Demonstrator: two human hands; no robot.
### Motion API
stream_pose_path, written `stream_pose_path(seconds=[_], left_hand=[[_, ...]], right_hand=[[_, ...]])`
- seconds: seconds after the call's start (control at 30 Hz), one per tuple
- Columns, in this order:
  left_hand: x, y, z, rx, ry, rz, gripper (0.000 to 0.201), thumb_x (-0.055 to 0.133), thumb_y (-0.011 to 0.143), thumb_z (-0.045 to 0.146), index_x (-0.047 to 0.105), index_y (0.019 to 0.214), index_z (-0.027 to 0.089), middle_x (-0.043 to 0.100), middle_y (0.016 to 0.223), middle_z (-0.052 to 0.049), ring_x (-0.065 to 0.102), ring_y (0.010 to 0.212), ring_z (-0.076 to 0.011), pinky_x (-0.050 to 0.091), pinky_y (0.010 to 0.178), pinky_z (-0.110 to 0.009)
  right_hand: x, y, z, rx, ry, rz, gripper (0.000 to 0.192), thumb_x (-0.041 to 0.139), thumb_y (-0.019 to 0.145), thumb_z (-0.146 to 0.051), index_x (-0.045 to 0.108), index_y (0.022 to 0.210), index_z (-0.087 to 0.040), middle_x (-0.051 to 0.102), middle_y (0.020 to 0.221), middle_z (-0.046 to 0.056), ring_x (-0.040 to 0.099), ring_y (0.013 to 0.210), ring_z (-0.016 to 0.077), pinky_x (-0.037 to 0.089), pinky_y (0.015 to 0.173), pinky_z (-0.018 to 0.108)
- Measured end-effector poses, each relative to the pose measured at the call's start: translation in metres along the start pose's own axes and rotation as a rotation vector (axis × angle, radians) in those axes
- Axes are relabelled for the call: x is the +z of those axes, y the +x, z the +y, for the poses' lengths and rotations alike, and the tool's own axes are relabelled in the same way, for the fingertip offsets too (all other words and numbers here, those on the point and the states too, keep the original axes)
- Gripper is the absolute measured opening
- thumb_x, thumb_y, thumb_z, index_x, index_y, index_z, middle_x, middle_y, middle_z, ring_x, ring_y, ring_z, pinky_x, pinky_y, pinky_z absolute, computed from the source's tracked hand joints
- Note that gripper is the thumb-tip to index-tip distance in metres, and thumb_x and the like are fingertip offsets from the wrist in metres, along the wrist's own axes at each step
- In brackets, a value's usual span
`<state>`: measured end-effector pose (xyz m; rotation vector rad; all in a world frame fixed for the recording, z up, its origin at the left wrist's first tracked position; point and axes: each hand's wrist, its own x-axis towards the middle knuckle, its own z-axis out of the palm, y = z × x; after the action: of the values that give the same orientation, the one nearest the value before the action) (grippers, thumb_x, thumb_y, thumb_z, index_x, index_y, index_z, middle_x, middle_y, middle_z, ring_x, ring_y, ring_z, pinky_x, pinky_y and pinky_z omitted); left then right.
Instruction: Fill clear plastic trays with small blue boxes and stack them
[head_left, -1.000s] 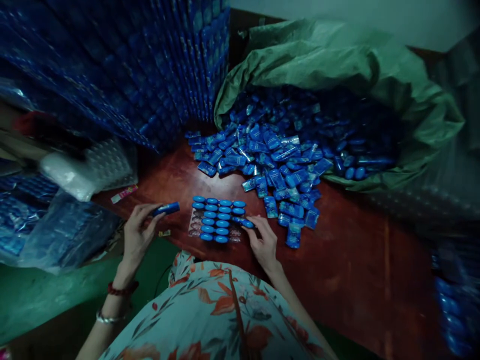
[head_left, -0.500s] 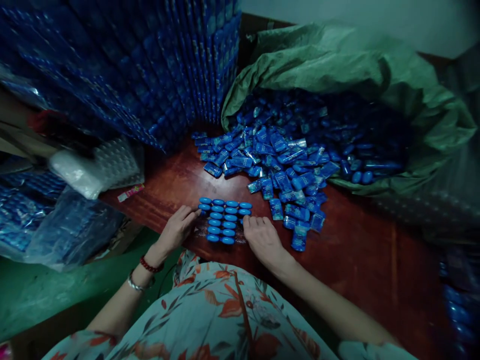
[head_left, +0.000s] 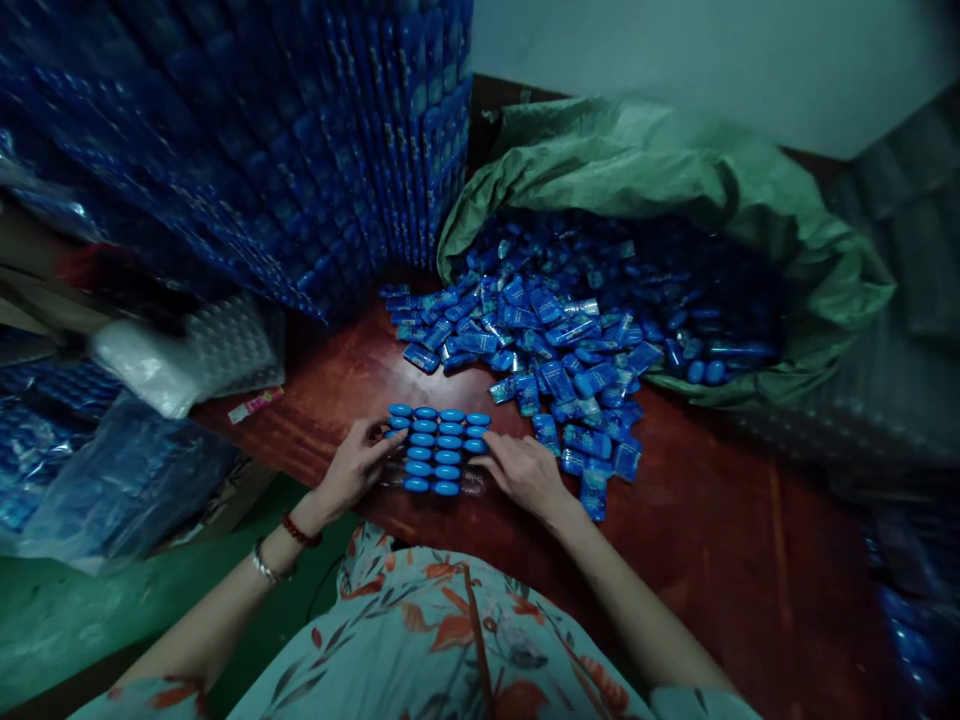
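Observation:
Small glossy blue packs (head_left: 426, 440) stand on end in close columns in front of me, in a clear plastic tray (head_left: 472, 484) whose edge shows faintly. The two middle columns reach nearest to me; the outer columns are shorter. At the left outer column, my left hand (head_left: 354, 465) is closed, its fingertips on a blue pack there. On the opposite side, my right hand (head_left: 525, 475) pinches a blue pack (head_left: 475, 446) at the near end of the right outer column. Fingers partly hide both of these packs.
Loose blue packs (head_left: 555, 380) spill over the red-brown table (head_left: 690, 500) from a green woven sack (head_left: 652, 170). Filled blue trays (head_left: 360, 150) are stacked high at back left. Clear empty trays (head_left: 232, 345) and a pink-white strip (head_left: 256, 404) lie at left.
The view has tilted slightly. My left fingers have slid inward over the left column's side, and my right hand's thumb and forefinger now show in a pinch at the right column.

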<state>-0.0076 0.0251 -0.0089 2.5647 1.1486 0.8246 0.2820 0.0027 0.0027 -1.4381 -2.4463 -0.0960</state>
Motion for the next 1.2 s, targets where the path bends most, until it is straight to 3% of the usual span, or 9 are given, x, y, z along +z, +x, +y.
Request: stream_pose_path(seconds=[0.13, 0.27, 0.37, 0.47, 0.7, 0.8, 1.0, 1.1, 1.2], left_hand=[[0.000, 0.021, -0.007, -0.158, -0.148, 0.144, 0.022, 0.046, 0.091, 0.023, 0.063, 0.106, 0.022, 0.050, 0.105, -0.007, 0.052, 0.096, -0.0174, 0.047, 0.082, -0.031], [0.004, 0.079, -0.035, -0.354, -0.182, 0.211, 0.027, 0.047, 0.091, 0.032, 0.059, 0.111, 0.018, 0.056, 0.096, -0.006, 0.055, 0.088, -0.0167, 0.047, 0.080, -0.031], [0.017, 0.124, -0.059, -0.384, -0.021, -0.040, 0.039, 0.060, 0.083, 0.038, 0.057, 0.113, 0.013, 0.056, 0.104, -0.011, 0.055, 0.092, -0.0219, 0.046, 0.081, -0.035], [0.032, 0.151, -0.069, -0.253, 0.199, -0.308, 0.045, 0.070, 0.074, 0.041, 0.059, 0.106, 0.012, 0.055, 0.113, -0.017, 0.049, 0.105, -0.0308, 0.042, 0.086, -0.041], [0.025, 0.135, -0.073, -0.162, 0.176, -0.497, 0.022, 0.061, 0.081, 0.028, 0.057, 0.098, 0.016, 0.066, 0.094, -0.010, 0.060, 0.090, -0.0231, 0.043, 0.078, -0.032], [0.006, 0.103, -0.077, -0.249, -0.031, -0.373, 0.016, 0.050, 0.087, 0.025, 0.056, 0.098, 0.016, 0.067, 0.090, -0.007, 0.062, 0.081, -0.0184, 0.045, 0.072, -0.028], [-0.020, 0.020, -0.039, -0.524, -0.149, 0.301, 0.020, 0.066, 0.074, 0.036, 0.065, 0.085, 0.019, 0.060, 0.091, -0.004, 0.056, 0.090, -0.0194, 0.045, 0.081, -0.032], [-0.020, -0.006, 0.000, -0.602, -0.254, 0.417, 0.018, 0.068, 0.074, 0.032, 0.064, 0.086, 0.019, 0.058, 0.086, -0.002, 0.057, 0.084, -0.0162, 0.047, 0.076, -0.029], [-0.008, -0.017, 0.027, -0.542, -0.261, 0.423, 0.013, 0.063, 0.079, 0.025, 0.062, 0.091, 0.019, 0.060, 0.086, -0.001, 0.058, 0.083, -0.0146, 0.048, 0.076, -0.027]], right_hand=[[0.006, 0.008, 0.024, 0.484, -0.104, 0.070, 0.035, 0.035, 0.096, -0.037, 0.062, 0.097, -0.014, 0.064, 0.080, 0.009, 0.057, 0.076, 0.0180, 0.036, 0.067, 0.028], [0.011, 0.030, 0.034, 0.747, -0.281, -0.146, 0.040, 0.044, 0.090, -0.046, 0.059, 0.095, -0.009, 0.059, 0.091, 0.017, 0.054, 0.088, 0.0280, 0.036, 0.065, 0.032], [0.015, 0.039, 0.030, 0.746, -0.207, -0.227, 0.032, 0.052, 0.088, -0.039, 0.057, 0.101, -0.009, 0.057, 0.097, 0.017, 0.052, 0.093, 0.0282, 0.038, 0.065, 0.031], [0.012, 0.033, 0.025, 0.689, -0.069, -0.252, 0.021, 0.055, 0.086, -0.029, 0.058, 0.099, -0.014, 0.058, 0.098, 0.014, 0.052, 0.096, 0.0267, 0.041, 0.068, 0.031], [0.006, -0.026, 0.017, 0.713, 0.563, -0.082, 0.039, 0.046, 0.088, -0.033, 0.050, 0.124, -0.017, 0.061, 0.116, 0.012, 0.055, 0.104, 0.0249, 0.043, 0.089, 0.040], [0.005, -0.049, 0.008, 0.811, 0.875, 0.017, 0.037, 0.048, 0.085, -0.042, 0.057, 0.112, -0.019, 0.064, 0.110, 0.009, 0.058, 0.100, 0.0234, 0.045, 0.087, 0.039], [0.000, -0.056, -0.032, 0.728, 0.904, 0.133, 0.020, 0.056, 0.083, -0.038, 0.061, 0.093, -0.021, 0.062, 0.097, 0.005, 0.057, 0.097, 0.0206, 0.046, 0.086, 0.035], [0.008, -0.049, -0.045, 0.653, 0.855, 0.127, 0.023, 0.054, 0.086, -0.033, 0.057, 0.105, -0.021, 0.062, 0.089, 0.003, 0.059, 0.074, 0.0152, 0.050, 0.069, 0.028], [0.022, -0.045, -0.045, 0.475, 0.709, 0.194, 0.036, 0.050, 0.088, -0.024, 0.048, 0.124, -0.021, 0.063, 0.102, 0.006, 0.062, 0.082, 0.0158, 0.052, 0.075, 0.030]])
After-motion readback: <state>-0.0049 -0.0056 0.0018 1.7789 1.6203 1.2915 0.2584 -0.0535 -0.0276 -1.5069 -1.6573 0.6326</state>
